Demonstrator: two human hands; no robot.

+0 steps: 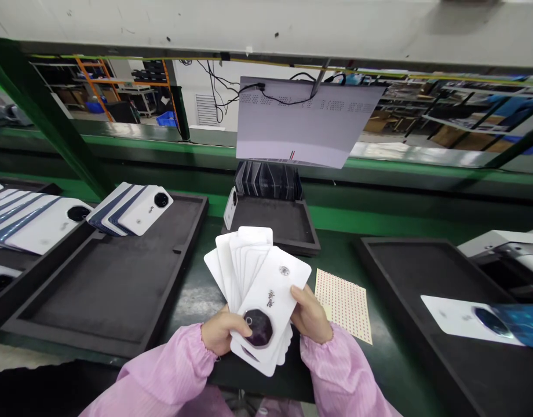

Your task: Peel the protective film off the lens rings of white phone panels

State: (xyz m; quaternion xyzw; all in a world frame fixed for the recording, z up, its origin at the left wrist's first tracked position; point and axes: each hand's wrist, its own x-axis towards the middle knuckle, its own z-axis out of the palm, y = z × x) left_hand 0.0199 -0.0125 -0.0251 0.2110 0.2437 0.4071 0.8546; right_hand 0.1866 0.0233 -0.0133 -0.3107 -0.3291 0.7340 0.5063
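Note:
I hold a fanned stack of several white phone back covers [258, 284] in front of me, above the green bench. The top cover shows a dark round camera ring at its near end. My left hand [221, 333] grips the stack from the left, thumb on the camera ring. My right hand [310, 315] pinches the right edge of the top cover. Both wrists wear pink sleeves.
A dark foam tray [114, 284] lies at the left with a few white covers [131, 209] leaning at its far end. More covers [36, 223] lie further left. A small tray [279, 223] with upright dark parts stands ahead, a dotted sticker sheet [342, 301] beside my right hand, another tray [423, 278] right.

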